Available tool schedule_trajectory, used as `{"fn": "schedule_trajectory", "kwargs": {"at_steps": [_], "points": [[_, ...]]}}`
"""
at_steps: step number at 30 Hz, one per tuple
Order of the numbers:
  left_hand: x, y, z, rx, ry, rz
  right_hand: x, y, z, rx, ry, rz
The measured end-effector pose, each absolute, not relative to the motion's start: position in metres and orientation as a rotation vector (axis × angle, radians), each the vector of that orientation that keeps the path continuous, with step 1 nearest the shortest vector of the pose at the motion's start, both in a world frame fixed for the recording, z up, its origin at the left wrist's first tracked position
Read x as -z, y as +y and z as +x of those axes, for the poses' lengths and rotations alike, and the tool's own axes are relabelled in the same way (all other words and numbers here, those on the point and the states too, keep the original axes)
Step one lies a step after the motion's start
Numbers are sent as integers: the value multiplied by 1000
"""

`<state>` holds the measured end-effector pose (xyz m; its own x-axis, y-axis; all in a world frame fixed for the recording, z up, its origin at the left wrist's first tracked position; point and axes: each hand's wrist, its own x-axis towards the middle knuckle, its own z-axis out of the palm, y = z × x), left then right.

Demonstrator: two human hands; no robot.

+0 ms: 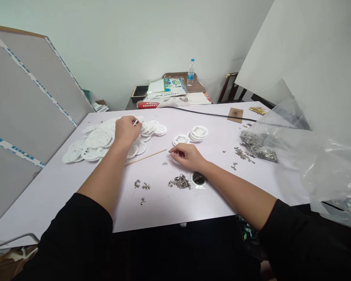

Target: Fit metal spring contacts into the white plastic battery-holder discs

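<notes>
My left hand (pixel 127 130) is over the heap of white round plastic discs (pixel 98 138), its fingers closed on a small white piece (pixel 135 122) that shows only in part. My right hand (pixel 188 156) hovers low over the table, just in front of a short stack of white discs (pixel 198 133). Its fingers are loosely bent, thumb and forefinger slightly apart, with nothing visible in them. Between the hands lies a thin wooden stick (pixel 149 156). Nearer to me is a pile of small metal clips (pixel 181 182), beside a round dark-centred piece (pixel 199 179).
A few loose clips (pixel 146 186) lie at the front left. On the right, a clear plastic bag (pixel 260 146) holds more metal parts, some spilled beside it. A black cable (pixel 199 113) crosses the back. A grey panel (pixel 32 93) stands left; a water bottle (pixel 190 73) stands behind.
</notes>
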<state>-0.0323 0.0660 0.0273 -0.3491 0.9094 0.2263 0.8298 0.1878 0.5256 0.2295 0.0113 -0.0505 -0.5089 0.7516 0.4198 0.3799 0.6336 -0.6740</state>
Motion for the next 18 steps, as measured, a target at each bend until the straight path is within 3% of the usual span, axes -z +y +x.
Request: {"fn": "schedule_trajectory", "kwargs": {"at_steps": [7,11,16,18], "points": [[-32,63,-30,-1108,2296,1779,50,10,230,-693,-2131,-882],[-39,38,-13,-1289,2011,1949,49,11,230,-864,-1985,-871],[-28,-6,19,-962,1373,2416,43,9,227,-1422,-1616,-692],[-17,-17,26,-802,1230,2473,41,7,227,-1460,-1584,-722]]}}
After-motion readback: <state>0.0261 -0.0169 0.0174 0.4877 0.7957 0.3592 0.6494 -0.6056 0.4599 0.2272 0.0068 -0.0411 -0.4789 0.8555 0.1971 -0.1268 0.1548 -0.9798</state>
